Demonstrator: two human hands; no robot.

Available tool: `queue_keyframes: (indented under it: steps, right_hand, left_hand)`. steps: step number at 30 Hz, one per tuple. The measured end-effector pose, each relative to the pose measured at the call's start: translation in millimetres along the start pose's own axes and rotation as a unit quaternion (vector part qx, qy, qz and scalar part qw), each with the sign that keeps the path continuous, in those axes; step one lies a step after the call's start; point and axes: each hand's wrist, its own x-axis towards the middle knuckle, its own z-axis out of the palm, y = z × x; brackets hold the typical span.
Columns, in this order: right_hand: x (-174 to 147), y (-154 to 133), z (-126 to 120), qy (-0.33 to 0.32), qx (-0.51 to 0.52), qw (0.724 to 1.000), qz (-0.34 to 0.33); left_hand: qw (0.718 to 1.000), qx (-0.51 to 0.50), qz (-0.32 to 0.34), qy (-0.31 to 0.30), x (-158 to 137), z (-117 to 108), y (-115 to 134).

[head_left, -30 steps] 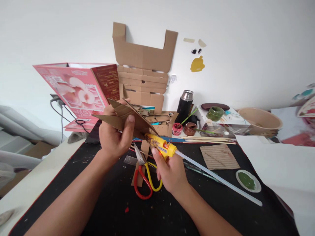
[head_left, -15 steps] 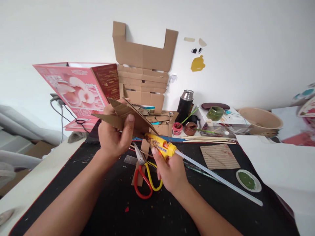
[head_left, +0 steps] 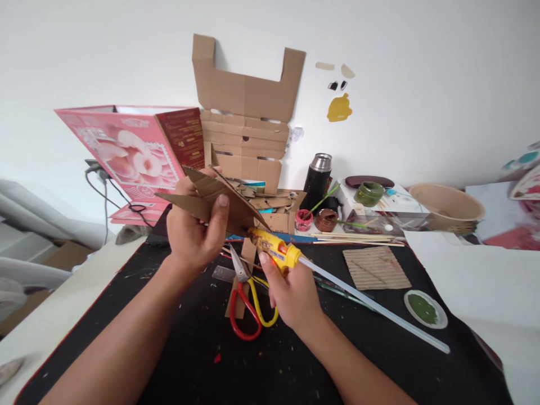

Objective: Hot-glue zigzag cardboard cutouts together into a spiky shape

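Note:
Between thumb and fingers, my left hand grips a folded piece of cardboard with pointed flaps, held above the table. My right hand is wrapped round a yellow glue gun. Its nozzle meets the lower edge of the cardboard; whether it touches is hard to see. A long clear glue stick sticks out of the gun's back, toward the lower right. Under my hands lie scissors with one red and one yellow handle, on a narrow cardboard strip.
The table has a black mat. To the right lie corrugated cardboard and a lid with green paint. Behind stand paint jars, a thermos, wooden sticks and cardboard scraps. A pink box stands left.
Almost nothing differs. The cardboard and my left hand have shifted very slightly left and up; the glue gun stays at the cardboard's lower edge.

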Motion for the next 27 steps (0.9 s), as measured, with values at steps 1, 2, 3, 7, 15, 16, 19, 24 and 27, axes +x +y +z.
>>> queue_keyframes:
  steps: [1, 2, 3, 7, 15, 16, 19, 24, 27]
  right_hand:
    - [0.0, -0.1, -0.1, 0.000, -0.003, 1.000, -0.002]
    - [0.0, -0.1, -0.2, 0.001, -0.004, 1.000, -0.004]
    - [0.0, -0.1, -0.2, 0.001, -0.004, 1.000, -0.006]
    - [0.3, -0.2, -0.1, 0.001, -0.008, 1.000, -0.007]
    - [1.0, 0.0, 1.1, 0.007, -0.015, 1.000, -0.018]
    - [1.2, 0.2, 1.2, 0.009, -0.015, 1.000, -0.020]
    - [1.7, 0.7, 1.2, 0.010, -0.016, 0.999, -0.028]
    - [1.0, -1.0, 0.7, 0.013, -0.022, 0.999, -0.027]
    - [0.8, -2.3, 0.3, 0.015, -0.022, 0.999, -0.031]
  left_hand:
    - [1.000, 0.002, 0.001, 0.000, 0.0, -0.1, 0.0]
    - [1.000, 0.002, 0.001, 0.000, 0.0, -0.3, -0.1]
    - [1.000, 0.002, 0.000, 0.000, 0.0, -0.3, -0.2]
    - [1.000, -0.002, 0.004, 0.002, -0.1, -0.1, -1.2]
    - [1.000, -0.018, 0.016, 0.000, 0.3, 0.4, -1.9]
    - [1.000, -0.015, 0.015, 0.001, 0.5, 0.3, -1.5]
    - [1.000, -0.002, 0.022, 0.004, 1.4, -0.1, -0.4]
    - [1.000, -0.007, 0.012, -0.008, 2.2, -0.5, -0.2]
    - [1.000, -0.017, 0.006, -0.015, 1.1, -0.4, -1.6]
